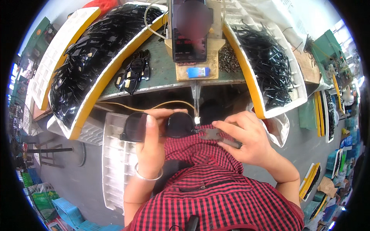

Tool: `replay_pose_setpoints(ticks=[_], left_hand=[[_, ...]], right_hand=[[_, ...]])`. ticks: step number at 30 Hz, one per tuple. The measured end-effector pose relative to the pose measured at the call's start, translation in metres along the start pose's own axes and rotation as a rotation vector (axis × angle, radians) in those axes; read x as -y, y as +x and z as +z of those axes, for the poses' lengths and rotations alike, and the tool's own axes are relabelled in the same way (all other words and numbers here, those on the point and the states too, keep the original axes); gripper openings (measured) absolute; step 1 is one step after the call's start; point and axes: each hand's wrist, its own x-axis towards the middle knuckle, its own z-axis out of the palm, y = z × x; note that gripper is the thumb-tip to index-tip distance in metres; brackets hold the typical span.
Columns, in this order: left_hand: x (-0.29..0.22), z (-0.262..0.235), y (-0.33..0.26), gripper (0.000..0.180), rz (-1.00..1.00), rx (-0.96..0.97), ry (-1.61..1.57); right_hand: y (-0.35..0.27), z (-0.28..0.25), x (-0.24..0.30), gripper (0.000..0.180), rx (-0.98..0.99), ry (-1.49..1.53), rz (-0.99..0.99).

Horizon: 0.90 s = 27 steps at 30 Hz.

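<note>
A pair of black sunglasses [179, 125] with dark lenses is held up above my lap. My left hand [152, 144] is closed on the middle of it, thumb and fingers pinching around the bridge. In my right hand [248, 134] are small grey pliers [211, 134], their jaws pointing left. The jaw tips meet the right outer edge of the sunglasses, near the hinge corner; I cannot tell whether they grip anything there. No temple arm shows on that side.
Across the green bench [162, 77], a left foam tray [115, 61] holds black glasses frames; a right tray [244, 73] holds thin black temples. Several sunglasses [133, 71] lie between. A phone [189, 34] stands behind a blue box [197, 72], beside small brown parts [228, 59].
</note>
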Motion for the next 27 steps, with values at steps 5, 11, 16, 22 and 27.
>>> replay_pose_setpoints(ticks=[5,11,16,22,27], left_hand=[[0.000,0.004,0.000,0.045,-0.002,0.022,0.016],[0.006,0.005,0.005,0.041,-0.112,0.031,-0.121],[0.018,-0.041,0.043,0.030,0.121,0.040,0.171],[0.020,-0.111,0.147,0.025,0.221,-0.507,1.376],[0.055,-0.102,0.217,0.061,0.037,-0.592,1.870]], right_hand=[[0.000,-0.001,-0.004,0.043,0.027,-0.097,-0.049],[-0.015,0.005,-0.014,0.037,0.310,0.734,0.420],[0.001,-0.008,-0.046,0.043,-0.029,0.361,0.516],[0.081,-0.025,-0.140,0.041,-0.144,-0.677,0.356],[0.099,-0.013,-0.168,0.044,-0.388,-0.557,0.336]])
